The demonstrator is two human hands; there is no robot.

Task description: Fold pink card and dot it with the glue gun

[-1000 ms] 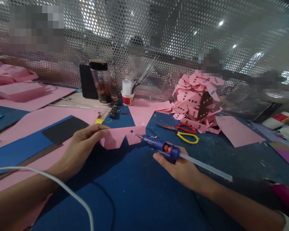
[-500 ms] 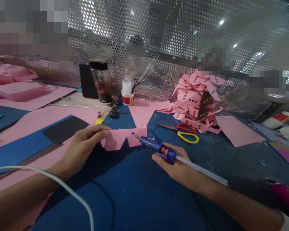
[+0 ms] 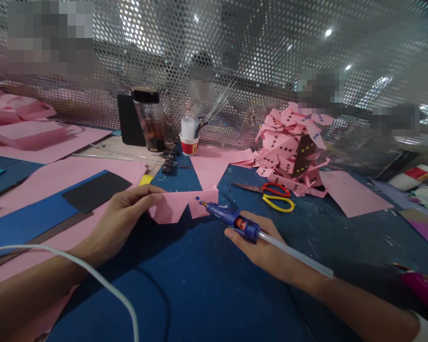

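Note:
Between thumb and fingers, my left hand [image 3: 128, 211] pinches the left end of a folded pink paper piece [image 3: 169, 205] that has a triangular notch in its lower edge. A small blue square [image 3: 197, 198] sits on this piece, right of the notch. My right hand [image 3: 260, 240] is closed around a blue hot glue gun [image 3: 223, 213], whose nozzle is at the pink piece, just beside the blue square. Whether the tip touches the paper I cannot tell. A long, clear glue stick [image 3: 296, 254] sticks out from the gun's back end.
Scissors [image 3: 276, 197] with red and yellow handles lie beyond the glue gun. Behind them rises a heap of pink paper pieces [image 3: 288, 142]. At left are blue, black and pink sheets [image 3: 32, 213]. A jar [image 3: 150, 121] and paper cup [image 3: 189, 145] stand behind. A white cable [image 3: 92, 273] crosses my left forearm.
Hardly anything differs. The back end of the glue stick has shifted slightly to the left, while both hands and the pink piece keep almost the same place.

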